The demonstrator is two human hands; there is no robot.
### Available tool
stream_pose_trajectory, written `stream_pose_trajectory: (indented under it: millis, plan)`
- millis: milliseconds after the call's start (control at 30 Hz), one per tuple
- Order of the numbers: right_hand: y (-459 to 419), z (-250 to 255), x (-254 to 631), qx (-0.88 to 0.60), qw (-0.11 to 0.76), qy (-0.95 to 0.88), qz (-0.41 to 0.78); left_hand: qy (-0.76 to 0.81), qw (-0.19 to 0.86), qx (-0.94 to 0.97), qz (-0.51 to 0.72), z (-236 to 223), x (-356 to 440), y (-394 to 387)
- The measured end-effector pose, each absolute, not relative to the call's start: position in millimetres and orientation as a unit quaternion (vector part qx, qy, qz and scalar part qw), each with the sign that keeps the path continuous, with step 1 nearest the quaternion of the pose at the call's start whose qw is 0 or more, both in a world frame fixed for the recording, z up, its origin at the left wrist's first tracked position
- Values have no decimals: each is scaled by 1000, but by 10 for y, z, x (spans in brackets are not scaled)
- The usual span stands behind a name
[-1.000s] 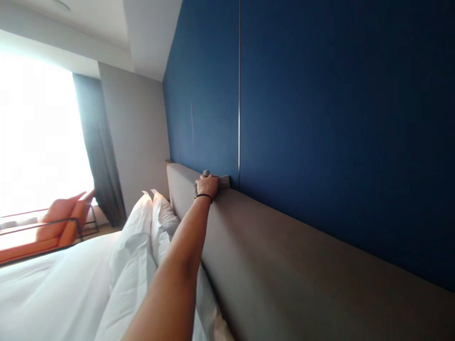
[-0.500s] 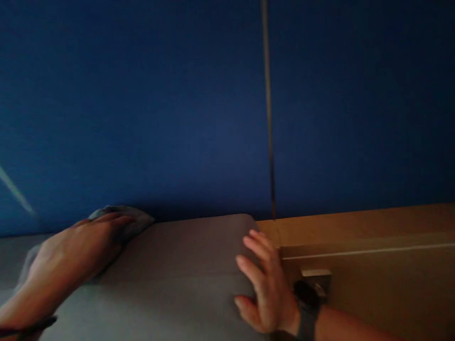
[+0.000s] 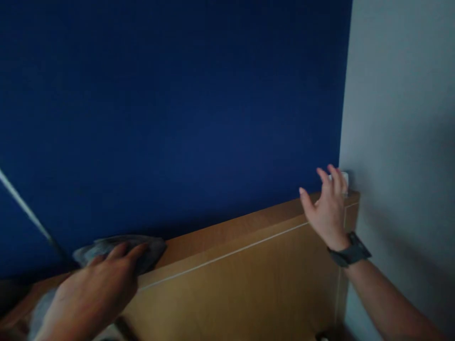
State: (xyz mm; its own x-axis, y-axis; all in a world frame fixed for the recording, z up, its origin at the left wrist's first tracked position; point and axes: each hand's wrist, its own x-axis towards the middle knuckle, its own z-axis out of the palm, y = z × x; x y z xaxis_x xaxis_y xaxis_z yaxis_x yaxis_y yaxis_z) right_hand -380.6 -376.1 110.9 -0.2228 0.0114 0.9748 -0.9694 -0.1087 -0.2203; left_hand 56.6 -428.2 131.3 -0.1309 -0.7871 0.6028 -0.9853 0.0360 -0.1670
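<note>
My left hand (image 3: 95,289) lies flat on a grey cloth (image 3: 121,248), pressing it onto the top edge of a wooden panel (image 3: 249,265) at the lower left. The cloth bunches out ahead of my fingertips, against the dark blue wall (image 3: 177,109). My right hand (image 3: 327,208) is raised at the right end of the panel, fingers spread and holding nothing, close to a small white object (image 3: 344,179) at the corner. A dark watch (image 3: 350,253) is on that wrist.
A grey wall (image 3: 401,142) meets the blue wall at the right, just past the panel's end. A thin metal strip (image 3: 24,208) runs diagonally across the blue wall at the left.
The view swung right from the grey padded headboard to the wooden panel. My left hand slid the cloth along onto the wood. My right hand lifted off the headboard end and rose towards the corner.
</note>
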Motion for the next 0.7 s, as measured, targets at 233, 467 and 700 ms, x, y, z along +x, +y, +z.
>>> stream_pose_trajectory:
  millis: [233, 467, 700]
  plan:
    - [-4044, 666, -4017, 530, 265, -592, 547, -835, 136, 442, 297, 1142, -1061, -4139]
    - [-3617, 766, -3073, 482, 249, -543, 641, -886, 223, 301, 274, 606, -2067, -4070]
    - [-3647, 937, -3329, 504, 313, -565, 573, -889, 201, 195, 362, 575, -1766, -3798]
